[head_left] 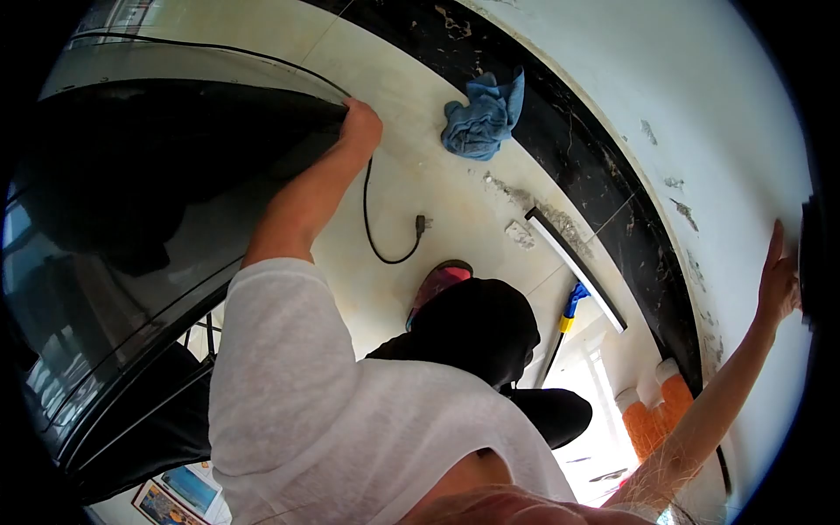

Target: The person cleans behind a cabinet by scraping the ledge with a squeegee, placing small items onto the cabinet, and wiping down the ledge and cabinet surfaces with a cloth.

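Recorded first a dark glossy panel (149, 184), broad, slanted across the left side of the view. Noted at its far corner the left hand (360, 127), clamped on the panel, fingertips mostly hidden. Found beside that hand a black cable (366, 206), run along the panel's far edge, then curved over the pale floor (402, 114) to a plug (422, 225); could not tell whether caught in the grip too. Listed on the opposite side, by the white wall (726, 131), the right hand (777, 284), one finger stretched along the wall, others against a dark object (812, 258) cut off by the view; could not tell whether closed on it. Logged farther out a crumpled blue cloth (481, 118), partly over a black marbled strip (569, 140); a squeegee (576, 269), blue and yellow at the joint; a pinkish-red shoe (442, 284); an orange item (643, 429) with pale ends, nature unclear.
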A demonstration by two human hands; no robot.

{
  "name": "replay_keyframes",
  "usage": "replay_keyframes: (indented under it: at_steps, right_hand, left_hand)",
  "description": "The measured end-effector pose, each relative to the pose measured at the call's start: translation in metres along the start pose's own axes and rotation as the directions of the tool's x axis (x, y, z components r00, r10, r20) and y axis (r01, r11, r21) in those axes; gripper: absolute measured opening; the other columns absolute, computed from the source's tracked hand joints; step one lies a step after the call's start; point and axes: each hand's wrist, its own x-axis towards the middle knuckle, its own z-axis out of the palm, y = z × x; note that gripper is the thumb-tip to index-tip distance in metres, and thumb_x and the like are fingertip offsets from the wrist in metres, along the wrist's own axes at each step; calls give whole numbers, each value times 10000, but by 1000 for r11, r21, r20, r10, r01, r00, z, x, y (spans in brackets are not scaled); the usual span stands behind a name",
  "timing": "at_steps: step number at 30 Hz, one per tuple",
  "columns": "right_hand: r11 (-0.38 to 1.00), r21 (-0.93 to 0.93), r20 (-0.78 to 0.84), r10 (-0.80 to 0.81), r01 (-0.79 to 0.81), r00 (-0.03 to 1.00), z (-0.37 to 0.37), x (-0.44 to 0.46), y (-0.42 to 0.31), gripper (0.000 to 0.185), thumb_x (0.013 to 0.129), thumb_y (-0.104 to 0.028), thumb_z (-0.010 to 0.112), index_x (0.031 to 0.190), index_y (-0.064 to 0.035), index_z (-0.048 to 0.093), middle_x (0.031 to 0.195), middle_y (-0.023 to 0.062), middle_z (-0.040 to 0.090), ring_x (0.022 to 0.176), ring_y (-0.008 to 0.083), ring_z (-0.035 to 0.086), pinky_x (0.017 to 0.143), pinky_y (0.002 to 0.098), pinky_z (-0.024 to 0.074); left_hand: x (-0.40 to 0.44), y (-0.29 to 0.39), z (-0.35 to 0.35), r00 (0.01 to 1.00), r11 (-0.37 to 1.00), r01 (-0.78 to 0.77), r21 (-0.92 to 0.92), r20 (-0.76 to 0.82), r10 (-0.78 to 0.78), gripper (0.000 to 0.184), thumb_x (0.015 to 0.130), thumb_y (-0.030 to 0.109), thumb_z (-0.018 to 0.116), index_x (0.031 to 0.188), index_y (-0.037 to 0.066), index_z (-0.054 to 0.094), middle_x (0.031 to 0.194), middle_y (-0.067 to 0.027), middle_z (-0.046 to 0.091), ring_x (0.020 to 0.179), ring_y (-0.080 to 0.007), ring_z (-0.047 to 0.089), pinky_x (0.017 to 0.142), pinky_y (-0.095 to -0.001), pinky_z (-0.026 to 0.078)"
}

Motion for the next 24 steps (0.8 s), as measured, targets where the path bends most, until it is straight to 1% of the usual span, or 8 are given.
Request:
replay_keyframes:
  at_steps: [2, 5, 8, 12, 14, 15, 18, 24]
  right_hand:
    - [997, -72, -52, -10, 6, 999, -1, 2, -4, 704, 784, -112, 602, 1349, -94, 182, 605, 33, 518, 341, 55, 317, 276, 146, 195]
    - [992, 63, 77, 101, -106, 992, 5, -3, -8, 761, 748, -92, 637, 1351, -98, 173, 576, 25, 487, 356, 49, 304, 273, 156, 183]
    - [999, 1, 79, 47, -47, 996, 8, -6, -7, 755, 756, -79, 624, 1352, -87, 160, 570, 29, 478, 366, 53, 308, 292, 155, 210]
    - [998, 7, 57, 66, -67, 996, 9, -3, -6, 750, 760, -95, 613, 1350, -80, 151, 592, 41, 466, 393, 70, 308, 311, 169, 228]
    - [995, 34, 40, 94, -95, 995, 7, -3, -6, 748, 760, -108, 608, 1350, -77, 149, 607, 47, 461, 410, 80, 308, 320, 178, 233]
    - [993, 49, 33, 109, -110, 994, 5, -2, -7, 747, 760, -115, 606, 1349, -76, 147, 615, 50, 458, 418, 85, 308, 324, 183, 236]
    - [985, 86, 15, 147, -147, 989, -2, 0, -6, 746, 761, -135, 599, 1348, -72, 143, 638, 60, 449, 443, 100, 308, 337, 197, 244]
    - [957, 173, -6, 236, -231, 972, -21, 2, -1, 745, 762, -175, 585, 1346, -64, 135, 684, 79, 431, 492, 131, 307, 363, 225, 260]
  left_hand:
    - [-1, 1, 3, 997, 1000, 20, 22, -72, -18, 274, 784, 185, 469, 980, 58, 612, 1013, -134, 583, 928, -283, 537, 769, -491, 351]
    - [-1, 2, 2, 997, 1000, 29, 2, -71, -29, 270, 779, 190, 469, 963, 59, 616, 989, -132, 590, 911, -285, 541, 763, -491, 354]
    - [-3, 1, -3, 993, 998, 57, -19, -100, -59, 251, 781, 186, 460, 926, 64, 624, 954, -125, 595, 889, -283, 545, 762, -495, 354]
    - [0, 11, -34, 974, 916, 222, -333, 26, -226, 371, 816, 277, 442, 1094, 51, 541, 1140, -152, 505, 1077, -304, 446, 881, -562, 274]
    - [2, 43, -47, 959, 695, 151, -703, -68, -276, 507, 829, 371, 423, 1223, 53, 404, 1273, -141, 376, 1179, -308, 330, 939, -590, 195]
    - [-2, 50, -78, 982, 553, 102, -827, -7, -191, 587, 831, 417, 416, 1298, 92, 273, 1351, -110, 261, 1232, -316, 244, 942, -625, 156]
    - [13, 88, -126, 973, 309, -78, -948, -140, -184, 679, 766, 467, 499, 1311, 156, 242, 1365, -133, 206, 1252, -364, 182, 865, -664, 249]
    - [43, 125, -139, 967, 512, -77, -855, -190, -172, 661, 708, 298, 605, 1283, 167, 306, 1345, -104, 246, 1170, -338, 297, 799, -633, 318]
